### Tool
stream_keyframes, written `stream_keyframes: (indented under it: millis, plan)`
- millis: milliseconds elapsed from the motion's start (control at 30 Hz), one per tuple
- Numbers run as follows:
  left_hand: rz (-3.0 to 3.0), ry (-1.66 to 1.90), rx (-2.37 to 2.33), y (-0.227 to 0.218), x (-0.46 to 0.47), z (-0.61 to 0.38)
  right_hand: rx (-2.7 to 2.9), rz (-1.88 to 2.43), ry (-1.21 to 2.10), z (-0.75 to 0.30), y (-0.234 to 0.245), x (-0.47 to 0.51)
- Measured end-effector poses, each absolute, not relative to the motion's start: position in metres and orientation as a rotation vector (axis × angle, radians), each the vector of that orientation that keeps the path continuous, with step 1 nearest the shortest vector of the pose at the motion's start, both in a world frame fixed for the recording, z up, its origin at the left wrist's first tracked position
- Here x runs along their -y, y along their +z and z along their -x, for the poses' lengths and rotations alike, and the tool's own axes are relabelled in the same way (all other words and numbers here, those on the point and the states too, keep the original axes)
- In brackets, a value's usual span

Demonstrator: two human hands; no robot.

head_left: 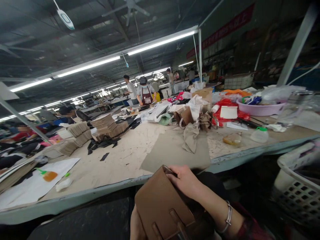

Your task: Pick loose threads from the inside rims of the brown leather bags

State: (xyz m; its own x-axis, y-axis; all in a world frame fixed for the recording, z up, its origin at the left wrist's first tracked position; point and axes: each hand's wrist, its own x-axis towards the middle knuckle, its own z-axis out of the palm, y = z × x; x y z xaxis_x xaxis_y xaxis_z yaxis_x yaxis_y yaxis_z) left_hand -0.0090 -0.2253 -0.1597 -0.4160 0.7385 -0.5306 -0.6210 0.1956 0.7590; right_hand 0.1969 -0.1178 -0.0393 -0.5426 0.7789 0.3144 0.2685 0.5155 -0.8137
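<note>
A brown leather bag (160, 203) with a strap and flap sits on my lap below the table edge. My right hand (186, 181), with a silver bracelet on the wrist, has its fingers curled over the bag's top right corner and grips it. My left hand (136, 226) shows only partly under the bag's lower left side and supports it from below; its fingers are hidden. A grey-brown mat (175, 151) lies on the table right in front of the bag.
The long worktable (120, 160) carries stacks of cardboard pieces (105, 128), black strips, a glue bottle (48, 175) on white paper, brown bags (186, 116), a pink basin (260, 108) and a small bottle (260, 135). A white basket (297, 186) stands at right. Several people work farther back.
</note>
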Motion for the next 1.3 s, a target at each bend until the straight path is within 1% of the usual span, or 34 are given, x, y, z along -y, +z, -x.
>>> stream_keyframes:
  millis: [133,267,367,467,600,733,833,967,1167,1300]
  plan:
    - [-0.349,1.644,-1.393,-0.134,0.202,0.022,2.114,0.961,0.792,-0.207,-0.036,0.103]
    - [-0.742,1.76,-1.499,-0.091,0.178,0.014,2.167,1.083,0.509,-0.217,-0.013,0.069]
    - [-1.272,1.679,-1.488,-0.058,0.151,-0.021,2.2,1.147,0.354,-0.212,0.004,0.041]
    - [-1.641,1.503,-1.486,-0.04,0.11,-0.058,2.26,1.179,0.29,-0.199,0.007,0.013]
    - [-1.675,1.411,-1.554,-0.043,0.044,-0.065,2.33,1.169,0.366,-0.188,-0.012,-0.027]
    - [-1.659,1.174,-1.544,-0.05,-0.004,-0.03,2.285,1.168,0.554,-0.199,-0.036,-0.067]
    - [-1.684,1.088,-1.473,-0.051,-0.025,-0.01,2.202,1.186,0.679,-0.211,-0.049,-0.089]
    - [-1.699,1.059,-1.42,-0.055,-0.039,-0.01,2.149,1.172,0.772,-0.217,-0.055,-0.1]
    - [-1.784,1.027,-1.486,-0.052,-0.038,-0.016,2.01,1.105,0.947,-0.212,-0.059,-0.097]
    - [-1.927,1.036,-1.568,-0.046,-0.036,-0.017,1.991,1.118,0.92,-0.208,-0.06,-0.093]
